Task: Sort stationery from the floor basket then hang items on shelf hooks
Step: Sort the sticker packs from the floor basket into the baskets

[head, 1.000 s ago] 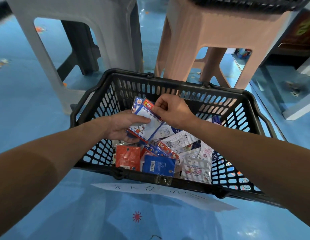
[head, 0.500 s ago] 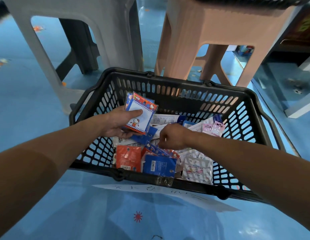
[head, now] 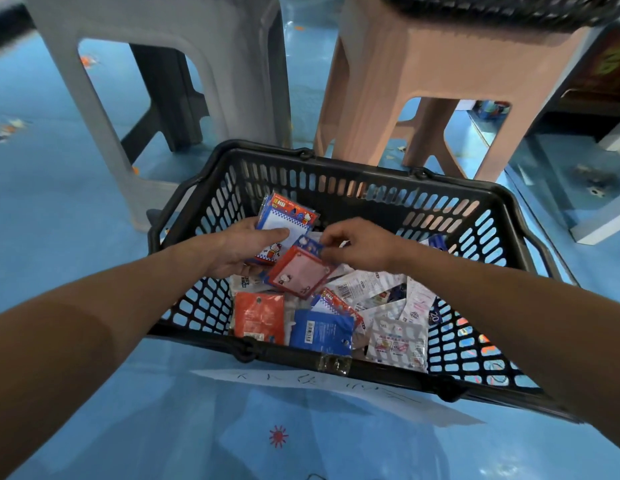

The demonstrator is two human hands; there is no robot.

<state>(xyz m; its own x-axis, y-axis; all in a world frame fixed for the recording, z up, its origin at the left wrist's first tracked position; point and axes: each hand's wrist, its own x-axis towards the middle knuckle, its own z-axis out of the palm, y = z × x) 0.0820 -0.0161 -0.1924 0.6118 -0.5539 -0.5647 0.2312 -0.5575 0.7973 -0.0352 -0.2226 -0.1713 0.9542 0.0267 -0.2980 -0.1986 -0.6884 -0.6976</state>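
Over black basket (head: 364,167) on blue floor (head: 59,209), left hand (head: 237,252) grips blue-checked sticky-note pack (head: 284,220), thumb across its face, right hand (head: 365,247) pinches far corner of red-framed pack (head: 300,275) just right of it, both above loose packets (head: 371,296) heaped in basket.

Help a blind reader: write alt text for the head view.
A person's left hand holds a blue-checked sticky-note packet over a black plastic mesh basket of stationery packets, while the right hand pinches a red-bordered pink note packet. A grey plastic stool and a pink plastic stool stand behind.
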